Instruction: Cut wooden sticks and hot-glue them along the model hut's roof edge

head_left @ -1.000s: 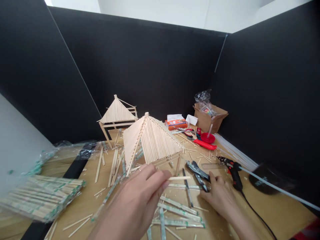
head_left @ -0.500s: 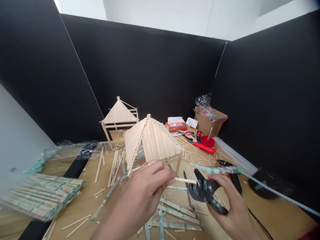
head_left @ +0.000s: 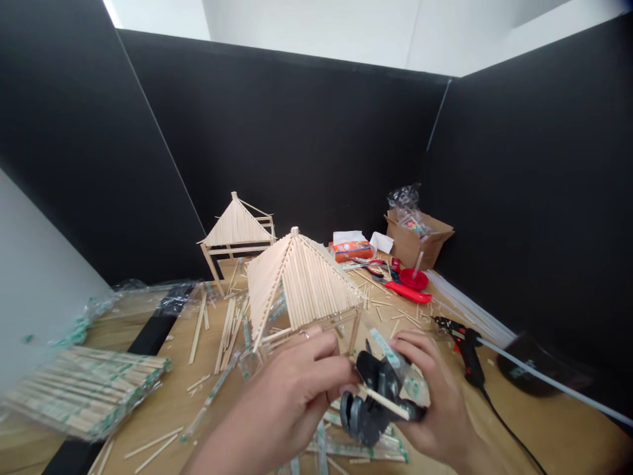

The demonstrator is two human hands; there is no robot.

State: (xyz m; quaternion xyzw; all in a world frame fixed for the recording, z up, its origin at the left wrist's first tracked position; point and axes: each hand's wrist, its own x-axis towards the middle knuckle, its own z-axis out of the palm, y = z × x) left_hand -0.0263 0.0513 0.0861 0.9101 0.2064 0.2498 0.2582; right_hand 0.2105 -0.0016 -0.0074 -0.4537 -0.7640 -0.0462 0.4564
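Observation:
My left hand (head_left: 301,382) pinches one end of a short wooden stick (head_left: 386,401), which lies across a black hand cutter (head_left: 368,412). My right hand (head_left: 430,389) is wrapped round the cutter's handles, with a clear and green wrapper (head_left: 388,349) between its fingers too. Just behind my left hand stands a model with a pitched roof of wooden sticks (head_left: 316,284) on thin stick legs; one part of the roof is open. Wrapped sticks (head_left: 363,452) lie on the table below the cutter.
A second stick model (head_left: 237,224) stands at the back left. Bundled wrapped sticks (head_left: 93,389) lie at the left. Right of my hands are a glue gun (head_left: 467,356) with a cord, red-handled pliers (head_left: 408,292), a red dish (head_left: 414,280) and a cardboard box (head_left: 415,244). Loose sticks are scattered about.
The cutter has moved left and turned in my right hand. The stick now slants across it toward my right hand. The wrapper has tilted, and the glue gun is less covered.

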